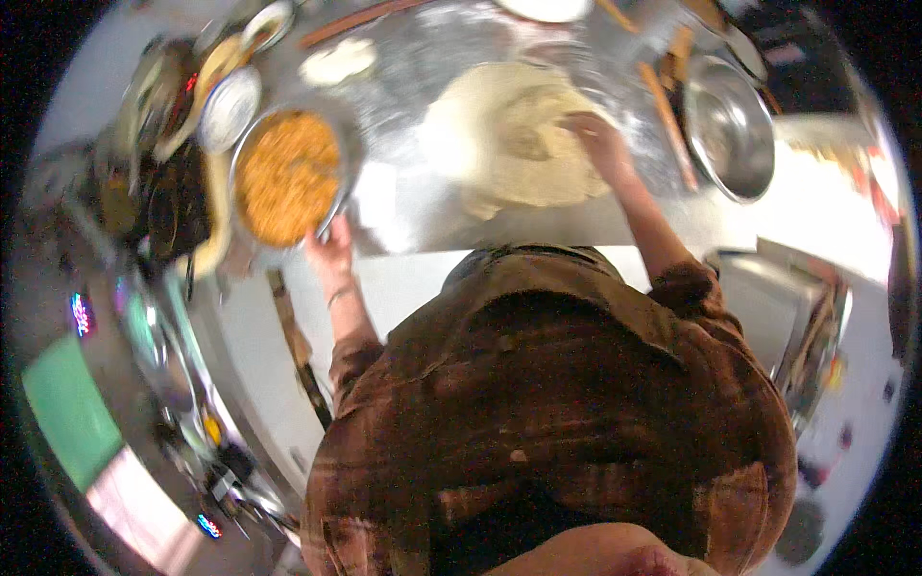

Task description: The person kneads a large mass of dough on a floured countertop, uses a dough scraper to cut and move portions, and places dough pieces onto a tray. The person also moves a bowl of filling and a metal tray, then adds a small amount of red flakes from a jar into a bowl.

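Note:
My left hand [330, 252] is closed on the near rim of a round metal bowl [348, 158]. Orange shredded food [288, 178] fills that bowl. A large, thin, pale sheet of dough [519, 178] lies flat on the metal worktop [394, 216]. Over its right half is my right hand [600, 144], fingers bent together and pointing left; it is slightly blurred, and what they hold, if anything, cannot be made out. A darker, uneven patch [528, 120] shows in the middle of the dough.
A small piece of dough [338, 62] lies at the back left on the floured worktop. Wooden rolling pins [667, 125] rest at the right beside a large metal basin [730, 130]. Left of the filled bowl stands a small bowl of white powder [231, 108].

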